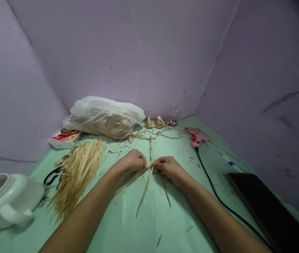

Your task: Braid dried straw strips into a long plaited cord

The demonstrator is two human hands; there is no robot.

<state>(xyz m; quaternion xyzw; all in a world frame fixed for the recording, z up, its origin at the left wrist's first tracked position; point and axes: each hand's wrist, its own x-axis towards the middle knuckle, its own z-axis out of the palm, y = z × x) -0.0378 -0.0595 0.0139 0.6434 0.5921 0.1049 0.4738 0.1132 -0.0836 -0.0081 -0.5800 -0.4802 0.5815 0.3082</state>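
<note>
Far left to near left of the tabletop (128, 232): white vessel (20, 196), then a sheaf of dry strips (82, 168), laid loosely beside my left forearm, probably for easy reach. Beyond it, a filled plastic bag (104, 116) lies against the wall, seemingly out of my working space. Centre: my left hand (135, 161) is closed, gripping a pale strip at the near end of a plaited cord (151, 149). The cord runs away from me towards the far side; loose ends fan nearward. My right hand (169, 168) pinches at the same junction, fingertips almost meeting the left's, likely to control the strands. Right: pink glue gun (198, 137), far side, its black cable (212, 186) trailing near, clear of both hands.
</note>
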